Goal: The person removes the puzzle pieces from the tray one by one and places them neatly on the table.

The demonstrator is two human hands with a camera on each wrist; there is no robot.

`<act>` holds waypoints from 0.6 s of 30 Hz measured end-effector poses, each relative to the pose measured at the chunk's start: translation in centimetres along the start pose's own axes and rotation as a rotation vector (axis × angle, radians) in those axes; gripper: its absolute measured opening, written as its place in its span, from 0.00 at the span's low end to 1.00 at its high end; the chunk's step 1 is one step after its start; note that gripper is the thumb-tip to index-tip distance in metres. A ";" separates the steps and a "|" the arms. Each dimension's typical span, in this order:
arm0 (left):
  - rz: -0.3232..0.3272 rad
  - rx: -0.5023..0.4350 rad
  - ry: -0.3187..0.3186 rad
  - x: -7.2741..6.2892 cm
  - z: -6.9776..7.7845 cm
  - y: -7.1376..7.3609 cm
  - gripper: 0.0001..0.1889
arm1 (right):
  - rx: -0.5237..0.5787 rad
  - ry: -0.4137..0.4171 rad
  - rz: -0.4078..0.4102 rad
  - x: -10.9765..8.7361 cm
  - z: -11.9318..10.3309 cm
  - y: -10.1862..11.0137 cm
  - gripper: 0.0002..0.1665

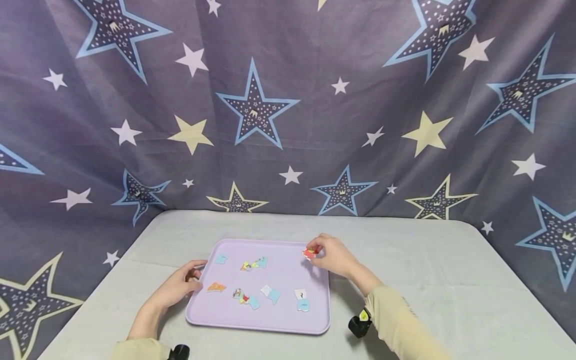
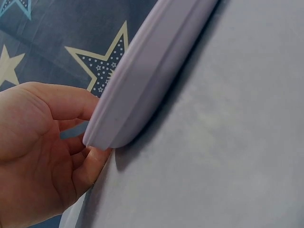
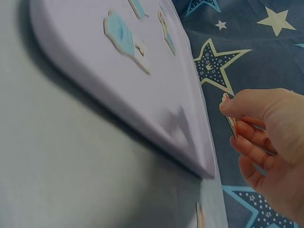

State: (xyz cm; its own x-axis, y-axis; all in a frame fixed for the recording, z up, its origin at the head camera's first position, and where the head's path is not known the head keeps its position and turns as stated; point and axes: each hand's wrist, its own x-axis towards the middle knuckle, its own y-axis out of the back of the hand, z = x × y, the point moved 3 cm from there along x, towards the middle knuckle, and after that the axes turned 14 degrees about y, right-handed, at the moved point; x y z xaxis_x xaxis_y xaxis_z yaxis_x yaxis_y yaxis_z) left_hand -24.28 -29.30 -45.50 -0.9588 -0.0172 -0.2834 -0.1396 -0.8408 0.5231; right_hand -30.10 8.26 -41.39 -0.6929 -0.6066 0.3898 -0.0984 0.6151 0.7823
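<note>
Red piece was pinched in the right hand; the left hand gripped the tray, apparently steadying it.

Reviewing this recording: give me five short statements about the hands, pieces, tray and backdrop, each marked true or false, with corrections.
1. The right hand pinches a small flat red piece. True.
2. A small flat orange piece lies on the pale-purple, rounded rectangular tray. True.
3. The red piece lies flat on the tray. False: the right hand's fingers hold it.
4. The left hand is at the tray's edge. True.
5. The dark fabric backdrop is plain. False: it is star-patterned.
</note>
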 end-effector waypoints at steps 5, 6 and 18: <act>-0.008 -0.009 -0.011 0.1 0.0 0.0 0.33 | -0.019 0.013 0.028 -1.0 0.9 1.1 0.17; -0.009 -0.012 -0.011 0.1 -0.1 0.0 0.33 | -0.023 0.014 0.032 -1.3 1.1 1.3 0.16; -0.015 -0.024 -0.014 0.1 -0.1 0.0 0.33 | -0.043 -0.042 0.058 -4.1 3.6 3.3 0.16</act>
State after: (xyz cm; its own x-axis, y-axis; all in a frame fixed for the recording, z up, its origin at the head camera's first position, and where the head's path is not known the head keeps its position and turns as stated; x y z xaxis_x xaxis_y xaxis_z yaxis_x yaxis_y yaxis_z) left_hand -24.31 -29.40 -45.61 -0.9601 0.0034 -0.2796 -0.1484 -0.8538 0.4990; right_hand -30.16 14.58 -42.18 -0.7262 -0.5485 0.4145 -0.0272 0.6254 0.7798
